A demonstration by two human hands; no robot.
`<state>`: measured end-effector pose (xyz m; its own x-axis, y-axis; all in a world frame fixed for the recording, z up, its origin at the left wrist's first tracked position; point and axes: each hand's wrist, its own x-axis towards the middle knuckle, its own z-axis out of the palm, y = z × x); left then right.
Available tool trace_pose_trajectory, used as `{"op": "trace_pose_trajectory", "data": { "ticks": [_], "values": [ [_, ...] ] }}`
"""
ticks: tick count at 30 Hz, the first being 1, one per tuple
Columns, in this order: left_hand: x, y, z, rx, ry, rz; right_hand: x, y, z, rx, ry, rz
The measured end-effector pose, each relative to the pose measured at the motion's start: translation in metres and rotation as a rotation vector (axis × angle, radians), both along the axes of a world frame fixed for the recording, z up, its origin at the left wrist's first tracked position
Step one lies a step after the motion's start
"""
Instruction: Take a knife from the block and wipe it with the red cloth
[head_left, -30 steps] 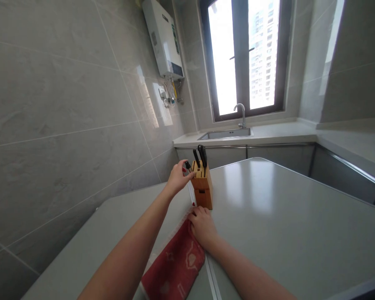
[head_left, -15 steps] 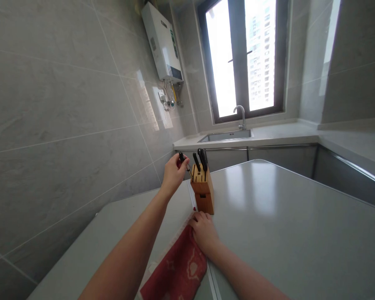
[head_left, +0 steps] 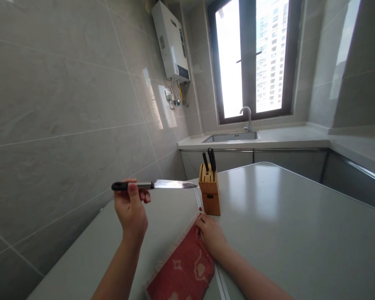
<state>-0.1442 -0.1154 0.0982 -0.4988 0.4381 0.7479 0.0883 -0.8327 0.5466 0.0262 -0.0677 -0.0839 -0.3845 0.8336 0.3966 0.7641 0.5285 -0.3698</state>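
Your left hand (head_left: 131, 207) grips the knife (head_left: 154, 184) by its black handle, a stiff, sharp blade best held there, while your right hand (head_left: 211, 234) lies flat, grasping nothing, on the soft red cloth (head_left: 184, 271).

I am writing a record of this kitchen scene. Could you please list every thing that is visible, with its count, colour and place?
knife: 1, silver blade, black handle, held level in the air left of the block
knife block: 1, light wood, on the table, two black handles in it
cloth: 1, red with pale pattern, on the table near edge
table: 1, pale grey, foreground
sink: 1, steel, under the window
tap: 1, chrome, behind sink
water heater: 1, white, on the wall
window: 1, dark frame, back wall
left hand: grips the knife handle
right hand: rests on the cloth
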Motion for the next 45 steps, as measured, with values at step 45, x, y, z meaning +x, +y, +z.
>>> {"op": "trace_pose_trajectory", "data": {
  "ticks": [45],
  "values": [
    [-0.039, -0.005, -0.186, -0.823, -0.194, -0.902, -0.006, -0.004, 0.01, -0.739, 1.367, 0.208]
  ]
}}
